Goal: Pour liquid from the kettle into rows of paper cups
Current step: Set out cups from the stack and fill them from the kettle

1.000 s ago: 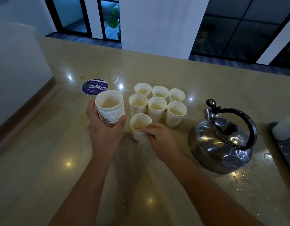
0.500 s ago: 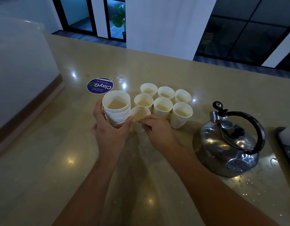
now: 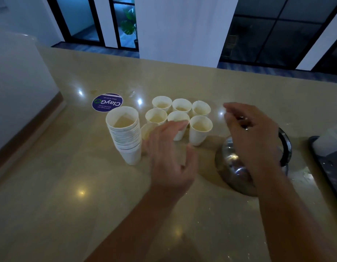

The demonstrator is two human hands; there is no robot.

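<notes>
**Both hands hover, holding nothing**

Now the left hand (image 3: pixel 168 157) spreads loose over the paper cups (image 3: pixel 180 115) on the table (image 3: pixel 69 195), beside the cup stack (image 3: pixel 126 137). Right hand (image 3: pixel 253 140), fingers relaxed, hangs above the kettle (image 3: pixel 234 167).

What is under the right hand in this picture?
The metal kettle sits on the counter beneath the right hand. Its shiny body and part of the black handle show; the lid and spout are covered by the hand.
</notes>
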